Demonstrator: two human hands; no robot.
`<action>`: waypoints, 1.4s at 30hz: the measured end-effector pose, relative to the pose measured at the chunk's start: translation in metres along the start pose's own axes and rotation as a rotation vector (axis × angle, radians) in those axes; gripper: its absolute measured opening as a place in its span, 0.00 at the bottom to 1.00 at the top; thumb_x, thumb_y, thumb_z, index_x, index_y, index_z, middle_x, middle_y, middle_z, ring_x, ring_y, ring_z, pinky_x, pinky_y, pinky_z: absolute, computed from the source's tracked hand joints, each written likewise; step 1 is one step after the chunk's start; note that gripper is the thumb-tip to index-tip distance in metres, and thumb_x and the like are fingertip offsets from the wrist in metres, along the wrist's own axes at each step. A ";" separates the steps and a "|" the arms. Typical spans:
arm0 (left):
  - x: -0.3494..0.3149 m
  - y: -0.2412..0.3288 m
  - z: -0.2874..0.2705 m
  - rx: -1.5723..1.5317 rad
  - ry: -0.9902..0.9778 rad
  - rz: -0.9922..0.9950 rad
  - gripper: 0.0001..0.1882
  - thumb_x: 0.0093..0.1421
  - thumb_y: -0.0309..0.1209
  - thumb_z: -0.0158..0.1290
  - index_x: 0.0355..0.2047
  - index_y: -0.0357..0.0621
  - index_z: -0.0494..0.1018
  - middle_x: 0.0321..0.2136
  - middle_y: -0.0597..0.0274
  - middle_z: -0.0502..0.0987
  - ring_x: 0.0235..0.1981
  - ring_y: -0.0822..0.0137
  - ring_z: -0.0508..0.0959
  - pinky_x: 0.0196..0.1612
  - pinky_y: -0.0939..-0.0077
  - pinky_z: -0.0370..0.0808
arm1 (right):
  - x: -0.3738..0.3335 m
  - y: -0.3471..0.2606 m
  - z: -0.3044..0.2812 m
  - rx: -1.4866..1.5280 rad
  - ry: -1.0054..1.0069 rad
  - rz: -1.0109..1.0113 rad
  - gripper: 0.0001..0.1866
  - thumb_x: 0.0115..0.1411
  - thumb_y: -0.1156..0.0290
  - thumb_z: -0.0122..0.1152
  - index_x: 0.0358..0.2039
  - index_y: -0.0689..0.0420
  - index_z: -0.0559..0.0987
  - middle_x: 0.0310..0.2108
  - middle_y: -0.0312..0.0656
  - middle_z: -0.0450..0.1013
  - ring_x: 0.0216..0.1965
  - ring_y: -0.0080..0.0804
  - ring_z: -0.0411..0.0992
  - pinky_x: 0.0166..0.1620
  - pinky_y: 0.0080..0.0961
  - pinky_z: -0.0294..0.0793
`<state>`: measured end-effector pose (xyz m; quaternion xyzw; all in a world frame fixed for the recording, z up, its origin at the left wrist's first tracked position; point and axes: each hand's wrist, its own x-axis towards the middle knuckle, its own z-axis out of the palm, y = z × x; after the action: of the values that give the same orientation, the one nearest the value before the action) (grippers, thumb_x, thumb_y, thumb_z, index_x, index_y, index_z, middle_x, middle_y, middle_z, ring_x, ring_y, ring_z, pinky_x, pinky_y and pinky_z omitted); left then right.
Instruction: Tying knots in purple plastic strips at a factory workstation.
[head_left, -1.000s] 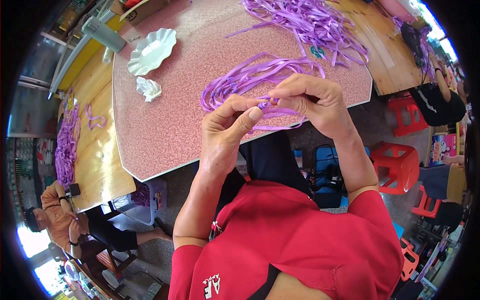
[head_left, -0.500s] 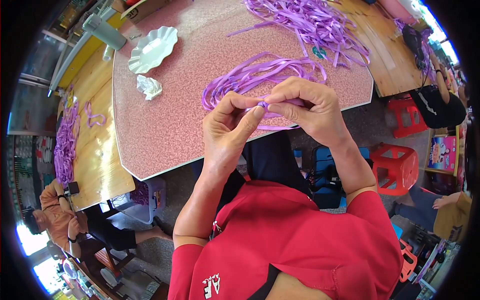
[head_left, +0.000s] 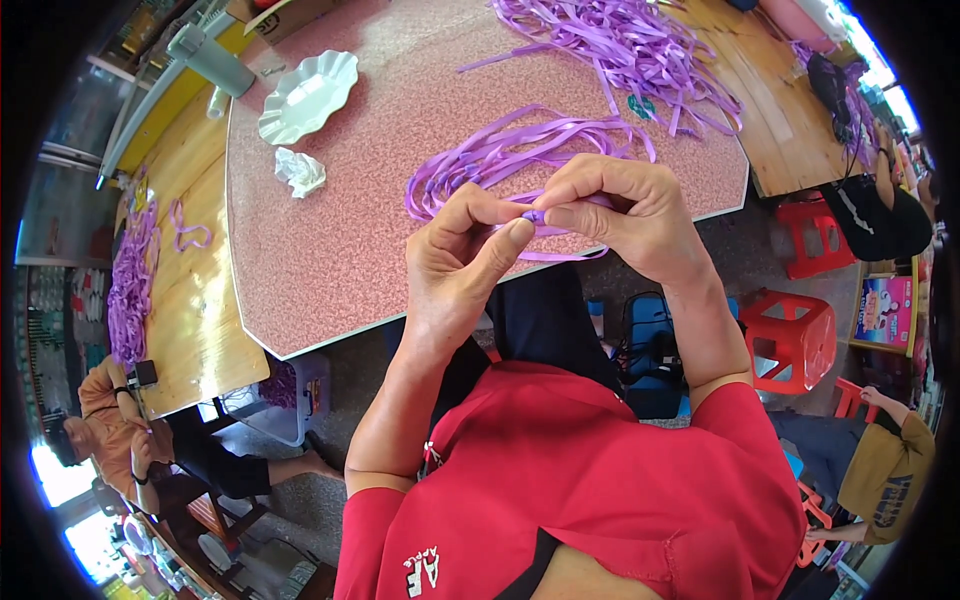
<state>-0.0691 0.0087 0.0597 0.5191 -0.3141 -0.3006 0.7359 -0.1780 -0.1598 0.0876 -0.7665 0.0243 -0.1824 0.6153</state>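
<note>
Above the table's near edge, both my hands pinch a purple ribbon [head_left: 534, 216] between thumbs and forefingers, fingertips almost meeting. My left hand [head_left: 465, 245] is closed on one side of a small darker purple knot or fold in it. My right hand [head_left: 625, 215] grips the other side, and part of the ribbon is hidden under its fingers. Just beyond my hands lies a looped bundle of purple ribbons [head_left: 500, 150] on the pink table [head_left: 330, 260]. A larger tangled heap of purple ribbons [head_left: 630, 50] spreads farther back.
A scalloped pale plate [head_left: 310, 97], crumpled tissue [head_left: 299, 172] and grey-green tumbler [head_left: 212, 60] are at the far left. More ribbons [head_left: 132, 285] lie on the left wooden table, where a person in orange [head_left: 118, 430] sits. Red stools [head_left: 790, 340] stand at right, near other people.
My fingertips have shifted slightly on the ribbon, and the small purple fold shows a little more between them. At the right edge, a person in brown has come further into view.
</note>
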 end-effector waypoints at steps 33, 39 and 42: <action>0.003 0.000 0.005 0.081 0.021 0.062 0.04 0.61 0.22 0.59 0.36 0.36 0.75 0.33 0.71 0.70 0.34 0.83 0.71 0.36 0.88 0.70 | -0.005 -0.003 0.000 0.084 0.057 0.144 0.06 0.60 0.81 0.64 0.38 0.64 0.81 0.35 0.38 0.76 0.36 0.18 0.72 0.37 0.14 0.71; 0.002 -0.004 0.007 0.060 0.048 0.077 0.04 0.62 0.22 0.58 0.36 0.36 0.75 0.33 0.70 0.70 0.34 0.82 0.72 0.37 0.88 0.70 | -0.007 0.002 0.009 0.106 0.107 0.064 0.06 0.59 0.81 0.64 0.38 0.63 0.81 0.35 0.38 0.76 0.36 0.19 0.73 0.37 0.14 0.72; 0.001 -0.004 0.009 0.123 0.076 0.113 0.04 0.62 0.22 0.58 0.36 0.35 0.75 0.33 0.68 0.70 0.34 0.81 0.73 0.38 0.87 0.72 | -0.006 0.002 0.015 0.003 0.157 -0.147 0.06 0.58 0.83 0.64 0.37 0.64 0.81 0.35 0.39 0.76 0.36 0.20 0.73 0.37 0.15 0.72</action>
<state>-0.0762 0.0016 0.0588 0.5556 -0.3324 -0.2189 0.7300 -0.1791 -0.1450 0.0811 -0.7485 0.0160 -0.2866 0.5978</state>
